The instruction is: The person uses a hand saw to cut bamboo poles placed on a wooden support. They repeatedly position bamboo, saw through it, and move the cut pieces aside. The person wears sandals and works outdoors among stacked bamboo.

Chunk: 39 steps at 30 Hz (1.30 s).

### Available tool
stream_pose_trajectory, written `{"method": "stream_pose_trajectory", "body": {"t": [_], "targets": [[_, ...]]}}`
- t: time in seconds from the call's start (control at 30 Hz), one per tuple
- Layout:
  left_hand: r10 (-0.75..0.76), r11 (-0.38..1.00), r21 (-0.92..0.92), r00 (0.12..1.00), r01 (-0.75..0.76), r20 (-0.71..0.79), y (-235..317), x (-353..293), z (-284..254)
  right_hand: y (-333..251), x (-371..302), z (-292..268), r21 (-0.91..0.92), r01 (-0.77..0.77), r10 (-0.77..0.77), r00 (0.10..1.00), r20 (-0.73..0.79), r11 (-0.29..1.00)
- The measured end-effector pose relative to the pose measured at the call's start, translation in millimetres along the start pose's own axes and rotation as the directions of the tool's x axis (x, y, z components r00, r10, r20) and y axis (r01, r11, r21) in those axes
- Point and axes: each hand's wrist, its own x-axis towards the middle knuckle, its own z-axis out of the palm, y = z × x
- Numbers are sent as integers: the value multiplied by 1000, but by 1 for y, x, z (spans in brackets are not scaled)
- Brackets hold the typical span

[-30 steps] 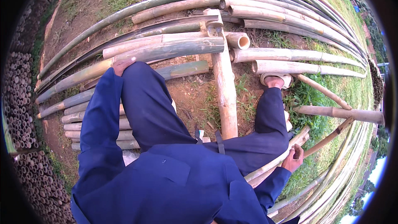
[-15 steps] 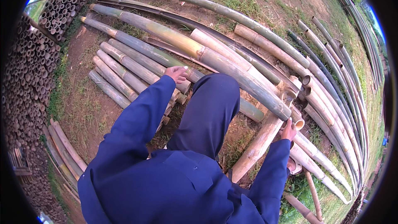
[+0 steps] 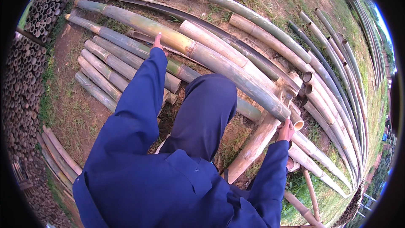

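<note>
A small pale mark (image 3: 197, 169) sits on the navy jacket (image 3: 181, 194), too small to make out; the large bamboo pole (image 3: 185, 44) is thick and rounded, grey-green with a yellowish stretch around a ringed joint, scuffed pale toward its near right end; it lies slantwise beyond the raised knee (image 3: 211, 101), its right end over one stout, peeled post (image 3: 253, 147); of the two hands, the right hand (image 3: 286, 131) is at that end, its fingers bunched together against the lower rim, though I cannot tell whether they clamp it; the left hand (image 3: 159, 46) is at the pole's near edge, thumb raised, its other fingers mostly hidden, so I cannot tell whether they are apart or closed; one pale pole (image 3: 215, 44) lies just behind; one greener pole (image 3: 187, 72) lies in front; at least five shorter poles (image 3: 107, 74) lie side by side on the ground (image 3: 63, 105); three more poles (image 3: 61, 156) lie at lower left, near a tall stack of cut bamboo (image 3: 21, 84).
</note>
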Motion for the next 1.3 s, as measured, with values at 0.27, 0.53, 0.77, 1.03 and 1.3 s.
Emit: {"method": "stream_pose_trajectory", "body": {"t": [0.27,0.53,0.77,1.03,1.3], "targets": [[-12,995,-91,976,33,219,-11,1,20,-7,-14,6,-16,-27,25,991,-134,999],[-27,996,90,999,24,29,-50,99,-7,24,-44,-2,18,-27,29,996,-90,999],[-21,986,165,1000,23,-11,-40,90,-31,24,-34,-17,-33,-68,69,997,28,997],[-85,980,175,996,90,-37,35,77,-52,1,25,56,-494,92,-81,996,43,865],[486,738,511,872,-442,52,71,86,-69,1,45,96,-679,199,80,931,356,707]]}}
